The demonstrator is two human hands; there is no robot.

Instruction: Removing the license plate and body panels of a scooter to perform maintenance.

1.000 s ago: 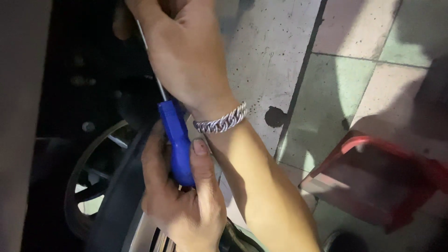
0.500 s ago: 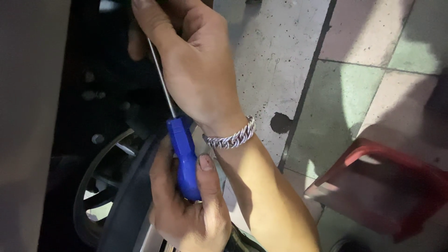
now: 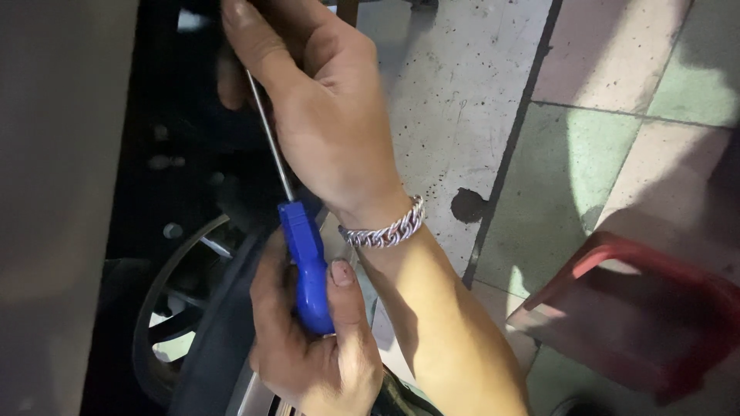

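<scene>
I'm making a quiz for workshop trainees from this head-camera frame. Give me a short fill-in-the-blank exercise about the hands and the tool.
1. The screwdriver has a handle of the colour ____.
2. The handle is gripped by the person's ____ hand, the lower one in view.
3. The right hand wears a silver chain ____ at the wrist.
4. On the tiled floor to the right stands a stool of the colour ____.

Missing words: blue; left; bracelet; red

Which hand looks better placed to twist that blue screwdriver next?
Probably the left hand: it wraps the blue handle of the screwdriver, thumb pressed against it. The right hand sits higher, around only the thin metal shaft.
</scene>
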